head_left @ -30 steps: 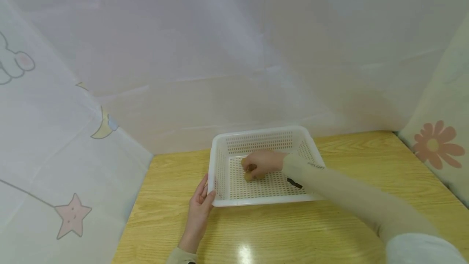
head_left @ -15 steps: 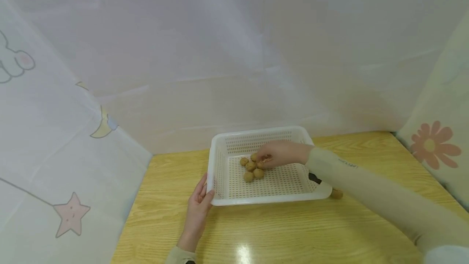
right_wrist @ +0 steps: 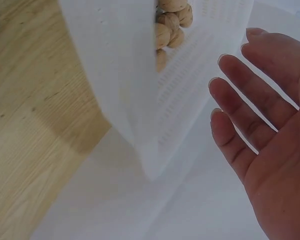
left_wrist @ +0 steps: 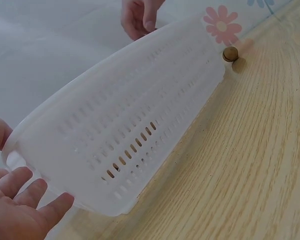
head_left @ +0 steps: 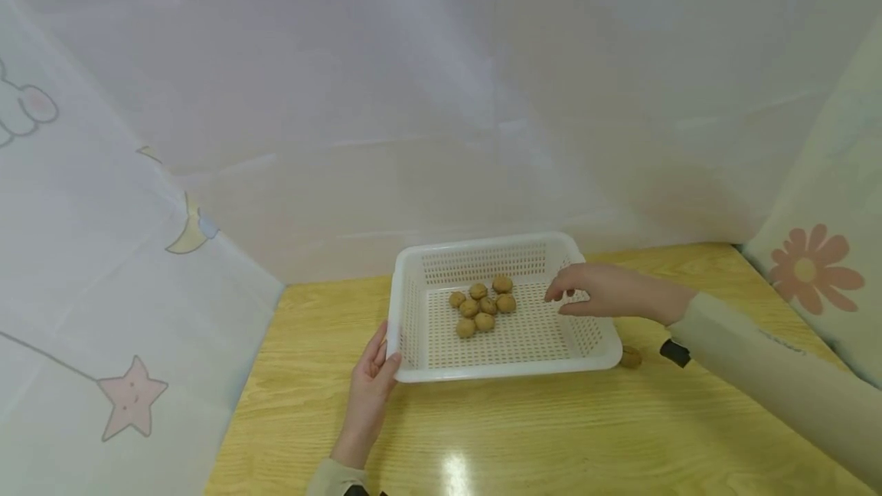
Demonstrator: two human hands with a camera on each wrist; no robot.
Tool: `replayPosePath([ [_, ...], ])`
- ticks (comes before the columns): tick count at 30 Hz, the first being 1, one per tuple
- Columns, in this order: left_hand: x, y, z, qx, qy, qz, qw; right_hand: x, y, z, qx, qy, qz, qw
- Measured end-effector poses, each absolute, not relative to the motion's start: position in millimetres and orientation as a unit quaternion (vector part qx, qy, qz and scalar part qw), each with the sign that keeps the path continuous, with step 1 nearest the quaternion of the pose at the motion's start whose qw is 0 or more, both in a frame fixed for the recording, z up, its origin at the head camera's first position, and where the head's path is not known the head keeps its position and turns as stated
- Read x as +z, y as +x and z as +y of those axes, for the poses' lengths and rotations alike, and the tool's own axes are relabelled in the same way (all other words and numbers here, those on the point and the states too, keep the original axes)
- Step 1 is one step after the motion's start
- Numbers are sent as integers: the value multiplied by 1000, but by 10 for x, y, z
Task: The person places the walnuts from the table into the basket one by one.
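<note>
A white perforated plastic basket [head_left: 506, 371] stands on the wooden table with several walnuts [head_left: 485, 321] grouped on its floor, left of the middle. My left hand [head_left: 370, 381] holds the basket's left end, thumb over the rim and fingers against the outside, as the left wrist view also shows. Above the basket's right end hovers my right hand [head_left: 606, 291]. Its fingers are relaxed and apart, and nothing lies in the palm in the right wrist view. One walnut [head_left: 630, 357] rests on the table just outside the basket's right front corner, below the right forearm.
The wooden table [head_left: 524, 435] extends in front of the basket and to both sides. Behind it hangs a pale curtain [head_left: 441, 136], close to the basket's back rim. Printed cloth [head_left: 131, 305] borders the left, and more hangs at the right.
My right hand has let go of walnuts inside the basket and moved up and right, uncovering the group. The left hand stays on the basket's left end. The walnut outside has come into sight.
</note>
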State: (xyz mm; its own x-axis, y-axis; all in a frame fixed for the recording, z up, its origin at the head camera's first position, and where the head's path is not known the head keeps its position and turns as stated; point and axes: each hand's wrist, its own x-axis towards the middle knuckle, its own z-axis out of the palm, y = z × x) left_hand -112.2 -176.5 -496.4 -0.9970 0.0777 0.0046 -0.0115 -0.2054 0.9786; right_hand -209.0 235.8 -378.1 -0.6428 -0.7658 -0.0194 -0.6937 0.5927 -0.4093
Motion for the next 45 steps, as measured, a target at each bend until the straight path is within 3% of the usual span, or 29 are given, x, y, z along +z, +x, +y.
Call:
replayPosePath([
  [17,-4972,-1142,-1776,774,40,632,27,-4100,-1658,3307,-193,-314,929,23],
  [26,-4956,-1137,-1772,776,33,630,30,-4609,-1565,3375,-238,-316,917,50],
  [32,-4975,-1142,-1771,775,35,630,32,-4920,-1530,3388,-247,-389,887,-24],
  [45,-4977,-1141,-1779,777,37,628,33,-4979,-1490,3427,-257,-338,906,11],
])
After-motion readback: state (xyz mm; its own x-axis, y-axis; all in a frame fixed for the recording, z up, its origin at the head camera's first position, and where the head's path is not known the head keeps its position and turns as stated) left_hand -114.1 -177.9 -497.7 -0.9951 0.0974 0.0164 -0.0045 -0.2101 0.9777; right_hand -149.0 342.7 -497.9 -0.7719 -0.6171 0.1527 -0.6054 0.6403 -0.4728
